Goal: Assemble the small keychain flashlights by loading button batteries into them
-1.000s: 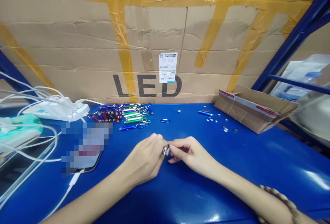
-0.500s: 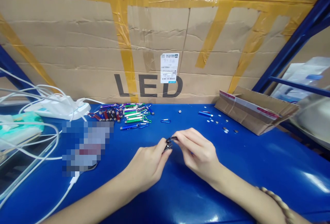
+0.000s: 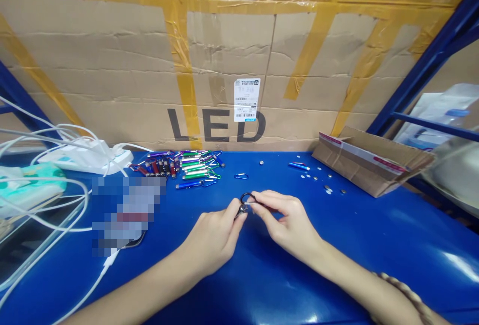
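My left hand (image 3: 213,241) is closed in a pinch on a small black mini flashlight (image 3: 241,210), its shiny end showing between thumb and forefinger. With thumb and forefinger, my right hand (image 3: 289,219) grips a black carabiner (image 3: 247,195), whose curved end arches up against the flashlight's end. Whether the two are linked I cannot tell. Beyond my hands lies a loose blue carabiner (image 3: 241,176). A heap of mini flashlights (image 3: 194,167) in blue, green, red and purple, many with carabiners attached, lies to the left at the back.
At the back right lie a blue tube (image 3: 298,166) and several button cells and small discs (image 3: 328,189), beside an open cardboard box (image 3: 359,165). A blurred phone (image 3: 130,215), white cables and a power strip (image 3: 90,158) occupy the left. A large carton (image 3: 224,65) stands behind.
My right hand has turned the black carabiner, so its curve now stands up above the flashlight's end. My left hand has barely moved.
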Available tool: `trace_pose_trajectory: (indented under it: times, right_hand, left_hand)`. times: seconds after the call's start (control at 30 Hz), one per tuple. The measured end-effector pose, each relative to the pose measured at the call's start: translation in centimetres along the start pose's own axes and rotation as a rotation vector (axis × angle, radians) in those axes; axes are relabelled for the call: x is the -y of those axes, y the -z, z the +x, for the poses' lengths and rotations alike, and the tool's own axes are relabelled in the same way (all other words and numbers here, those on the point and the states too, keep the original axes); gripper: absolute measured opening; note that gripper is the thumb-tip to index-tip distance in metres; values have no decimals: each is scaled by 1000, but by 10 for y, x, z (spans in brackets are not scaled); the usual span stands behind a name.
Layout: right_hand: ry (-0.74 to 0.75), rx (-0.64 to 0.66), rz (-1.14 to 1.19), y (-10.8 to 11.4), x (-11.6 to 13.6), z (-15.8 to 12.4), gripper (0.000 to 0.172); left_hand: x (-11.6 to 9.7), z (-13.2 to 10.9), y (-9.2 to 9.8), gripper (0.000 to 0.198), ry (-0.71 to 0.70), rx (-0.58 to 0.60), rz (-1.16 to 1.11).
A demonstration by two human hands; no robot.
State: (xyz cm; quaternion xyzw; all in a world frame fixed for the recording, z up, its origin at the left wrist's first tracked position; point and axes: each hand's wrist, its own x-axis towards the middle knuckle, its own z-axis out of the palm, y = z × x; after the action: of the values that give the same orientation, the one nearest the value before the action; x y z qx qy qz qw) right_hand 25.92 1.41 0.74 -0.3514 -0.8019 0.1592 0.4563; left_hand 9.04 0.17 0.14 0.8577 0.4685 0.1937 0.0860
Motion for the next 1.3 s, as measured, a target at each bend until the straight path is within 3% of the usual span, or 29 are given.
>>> trace_pose_trajectory:
  times: [0.23,0.4,0.47,0.57,0.77,0.97,1.13,1.3]
  right_hand:
    - [-204,112,162,3,-3,3,21]
    - [-457,158,530,3,-8,6,35]
    - [-509,222,613,2,-5,5,41]
    - [-520,357,614,0,1,4,41]
    - [-360,452,402,0,4,2,31]
    - [58,454,-88,2,1,0,27]
    - [186,465,-171,2,0,-1,25]
    - [239,450,-163,-1,-2,-4,26]
  left_hand:
    - [0,0,3,12,62,22,-162]
    - [1,3,3,25,266,-86,-600]
    - [2,5,1,30,312,-140,-795]
    - [2,7,-1,29,342,-133,-1012]
    - [3,8,-4,24,260,-161,-971]
    - [4,8,-2,23,253,-176,-791]
    - [-1,7,3,20,184,-191,-648]
    - [-4,5,5,19,127,-131,-599]
